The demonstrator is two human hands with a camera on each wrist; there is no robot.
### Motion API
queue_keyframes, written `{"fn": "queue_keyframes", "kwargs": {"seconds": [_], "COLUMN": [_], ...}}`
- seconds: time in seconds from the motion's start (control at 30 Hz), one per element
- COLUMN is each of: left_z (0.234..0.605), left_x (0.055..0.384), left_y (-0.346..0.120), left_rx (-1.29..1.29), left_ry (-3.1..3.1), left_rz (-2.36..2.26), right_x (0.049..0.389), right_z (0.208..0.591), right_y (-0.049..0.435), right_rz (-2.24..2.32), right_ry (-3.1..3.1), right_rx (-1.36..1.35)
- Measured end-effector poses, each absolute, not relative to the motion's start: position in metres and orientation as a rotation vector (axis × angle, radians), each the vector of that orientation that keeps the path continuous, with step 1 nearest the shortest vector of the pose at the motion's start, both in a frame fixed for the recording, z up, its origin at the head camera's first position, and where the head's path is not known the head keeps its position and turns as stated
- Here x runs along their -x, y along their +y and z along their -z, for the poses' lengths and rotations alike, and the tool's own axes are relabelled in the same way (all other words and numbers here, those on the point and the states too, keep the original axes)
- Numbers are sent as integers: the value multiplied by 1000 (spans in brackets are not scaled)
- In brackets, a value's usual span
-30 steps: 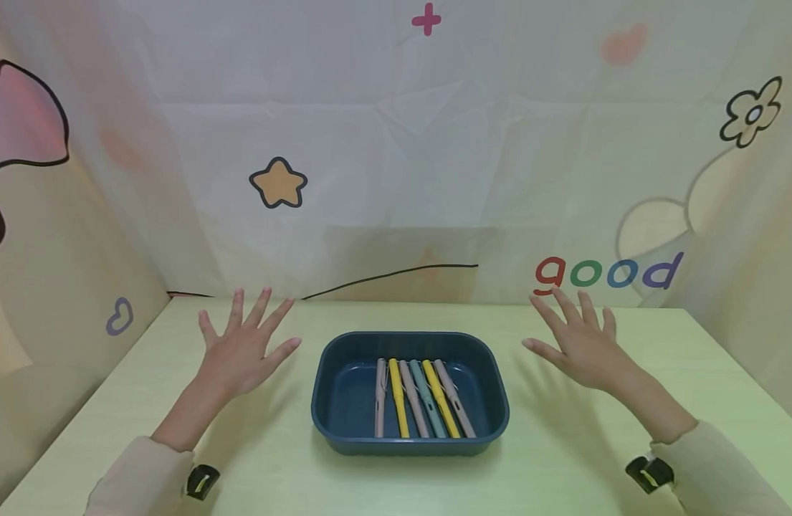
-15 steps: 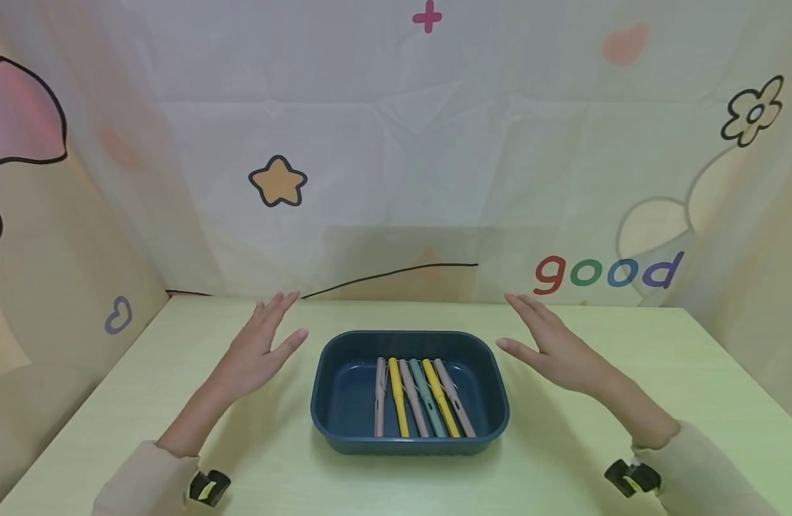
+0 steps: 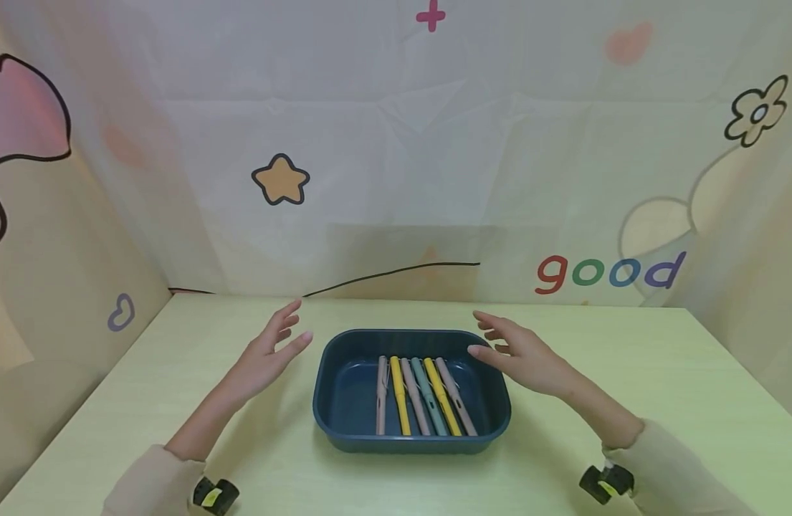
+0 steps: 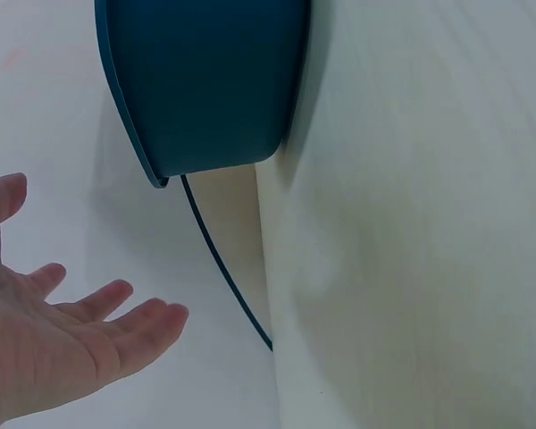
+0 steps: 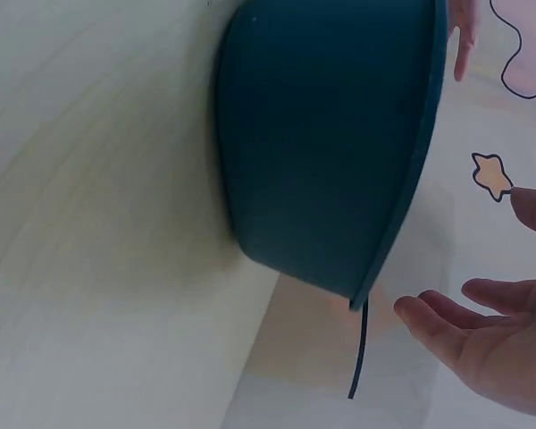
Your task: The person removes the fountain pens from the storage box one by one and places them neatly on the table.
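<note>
"What did your head camera show on the worktop?"

"From my remote post I saw a dark blue bin (image 3: pixel 408 446) upright on a pale green table (image 3: pixel 273 476). Six pens (image 3: pixel 430 398) lay side by side inside, three mauve, two yellow and one teal, grouped from just left of the middle toward the right."

"And the hands?"

"The left hand (image 3: pixel 264 360) hovered near the bin's left side, well clear of the wall. The right hand (image 3: pixel 526 360) was nearer, its thumb overlapping the far right rim in my head view; my right wrist view showed a gap between fingers and bin."

"How did each grip stand?"

"Both were relaxed and spread, fingers loosely bent, thumbs parted from them."

"What framed the scene?"

"I saw light sleeves (image 3: pixel 153 481) with black wrist units (image 3: pixel 607 483) at the cuffs. Behind the table hung a printed backdrop (image 3: pixel 396 165) bearing an orange star (image 3: pixel 281 180) and coloured lettering (image 3: pixel 611 272) that read 'good'."
</note>
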State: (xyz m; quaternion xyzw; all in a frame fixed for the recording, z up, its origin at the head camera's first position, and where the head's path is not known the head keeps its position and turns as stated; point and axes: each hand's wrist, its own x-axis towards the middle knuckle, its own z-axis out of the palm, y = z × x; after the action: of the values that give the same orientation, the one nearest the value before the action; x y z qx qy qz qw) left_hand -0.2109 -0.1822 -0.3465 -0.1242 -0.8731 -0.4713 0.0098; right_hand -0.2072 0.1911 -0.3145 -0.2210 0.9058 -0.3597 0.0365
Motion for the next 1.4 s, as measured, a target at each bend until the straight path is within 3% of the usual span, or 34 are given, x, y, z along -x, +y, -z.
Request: {"fn": "queue_keyframes", "kwargs": {"seconds": [0.73, 1.4], "left_z": [362, 363], "left_x": [209, 209], "left_y": [-182, -175], "left_rx": [443, 579], "left_ry": [-2634, -2753], "left_rz": [2221, 2191], "right_x": [211, 224], "right_z": [334, 349], "right_y": [149, 129], "right_rz": [866, 425], "right_ry": [2700, 2830], "right_rx": [598, 495]}}
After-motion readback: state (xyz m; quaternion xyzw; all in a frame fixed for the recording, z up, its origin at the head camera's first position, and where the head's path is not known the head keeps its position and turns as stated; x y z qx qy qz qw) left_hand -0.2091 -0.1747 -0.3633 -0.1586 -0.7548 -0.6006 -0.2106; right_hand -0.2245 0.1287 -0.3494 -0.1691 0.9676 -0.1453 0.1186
